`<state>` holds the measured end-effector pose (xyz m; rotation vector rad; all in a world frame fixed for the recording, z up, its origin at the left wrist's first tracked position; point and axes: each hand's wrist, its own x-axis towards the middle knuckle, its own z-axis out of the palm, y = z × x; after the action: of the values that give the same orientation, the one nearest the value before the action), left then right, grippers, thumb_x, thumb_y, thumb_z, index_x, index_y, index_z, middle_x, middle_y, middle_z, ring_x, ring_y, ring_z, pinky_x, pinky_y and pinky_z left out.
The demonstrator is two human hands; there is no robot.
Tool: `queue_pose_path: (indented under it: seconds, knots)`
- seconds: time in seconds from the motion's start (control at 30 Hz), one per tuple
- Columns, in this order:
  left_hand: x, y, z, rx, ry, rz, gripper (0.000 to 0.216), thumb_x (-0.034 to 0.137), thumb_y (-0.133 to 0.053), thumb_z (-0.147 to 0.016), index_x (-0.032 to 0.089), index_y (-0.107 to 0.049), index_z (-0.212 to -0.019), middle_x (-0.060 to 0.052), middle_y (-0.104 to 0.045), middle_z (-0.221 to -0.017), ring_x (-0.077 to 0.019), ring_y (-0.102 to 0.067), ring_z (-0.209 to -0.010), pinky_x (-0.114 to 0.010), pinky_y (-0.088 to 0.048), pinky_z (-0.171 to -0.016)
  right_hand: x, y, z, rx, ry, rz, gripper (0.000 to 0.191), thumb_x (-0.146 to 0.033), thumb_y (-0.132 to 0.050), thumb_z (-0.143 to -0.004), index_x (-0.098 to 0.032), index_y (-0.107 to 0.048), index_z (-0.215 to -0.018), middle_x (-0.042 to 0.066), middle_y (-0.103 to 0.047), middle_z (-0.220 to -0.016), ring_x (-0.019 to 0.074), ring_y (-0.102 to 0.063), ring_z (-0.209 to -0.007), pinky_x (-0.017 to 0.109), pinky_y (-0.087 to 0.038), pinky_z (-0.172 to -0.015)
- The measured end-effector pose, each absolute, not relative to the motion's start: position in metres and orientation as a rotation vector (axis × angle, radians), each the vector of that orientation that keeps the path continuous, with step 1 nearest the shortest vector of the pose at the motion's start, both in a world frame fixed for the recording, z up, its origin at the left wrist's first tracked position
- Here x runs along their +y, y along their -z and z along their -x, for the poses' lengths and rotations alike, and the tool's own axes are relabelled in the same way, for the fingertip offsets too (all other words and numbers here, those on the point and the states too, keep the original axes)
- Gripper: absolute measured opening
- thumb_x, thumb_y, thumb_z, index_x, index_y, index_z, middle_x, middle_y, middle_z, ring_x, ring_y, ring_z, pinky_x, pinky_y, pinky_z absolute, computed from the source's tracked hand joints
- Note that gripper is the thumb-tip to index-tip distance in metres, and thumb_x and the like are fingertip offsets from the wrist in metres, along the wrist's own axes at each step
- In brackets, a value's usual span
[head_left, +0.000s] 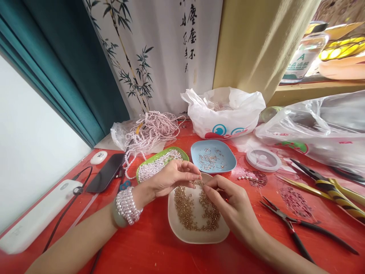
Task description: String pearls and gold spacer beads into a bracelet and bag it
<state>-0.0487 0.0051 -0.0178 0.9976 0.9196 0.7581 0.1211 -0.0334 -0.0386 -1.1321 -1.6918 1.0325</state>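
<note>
My left hand and my right hand meet above the far side of a cream dish. Thumb and fingers are pinched together on both; whatever they hold is too small to make out. Loose gold beads lie in the dish under the fingertips. White pearl beads fill a green tray by my left hand, whose wrist wears a wound pearl strand. Behind the fingertips, a blue tray contains short metal pins.
Pink pearl strands are heaped at the back, beside a white plastic bag. Black-handled pliers, tweezers and yellow-and-black pliers lie right. A round lid is nearby. A phone and power strip lie left.
</note>
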Motion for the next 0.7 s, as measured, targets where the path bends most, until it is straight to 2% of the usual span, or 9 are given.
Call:
queue_pose_path:
  seconds: [0.53,0.7]
  knots:
    - [0.0046,0.0163,0.0485,0.919,-0.749,-1.056,0.01,0.014,-0.069,-0.064,0.01,-0.065,-0.072,-0.001,-0.059,-0.07,-0.0071,-0.053,-0.064,-0.022,-0.042,-0.061,-0.0329,0.0367,-0.1211,-1.713,-0.997,1.147,0.02,-0.027,-0.046,-0.082,-0.018,-0.051,-0.064,-0.001,-0.052,-0.058,0.0106,-0.047,-0.051,0.021,-0.038,-0.046]
    - [0.0056,0.0143,0.0496,0.923,-0.778,-1.208,0.016,0.015,-0.071,-0.064,0.012,-0.061,-0.076,-0.002,-0.062,-0.071,-0.0091,-0.057,-0.064,-0.023,-0.045,-0.06,-0.0322,0.0365,-0.1206,-1.74,-0.945,1.162,0.022,-0.027,-0.047,-0.082,-0.018,-0.052,-0.063,-0.001,-0.054,-0.057,0.0108,-0.048,-0.05,0.021,-0.038,-0.045]
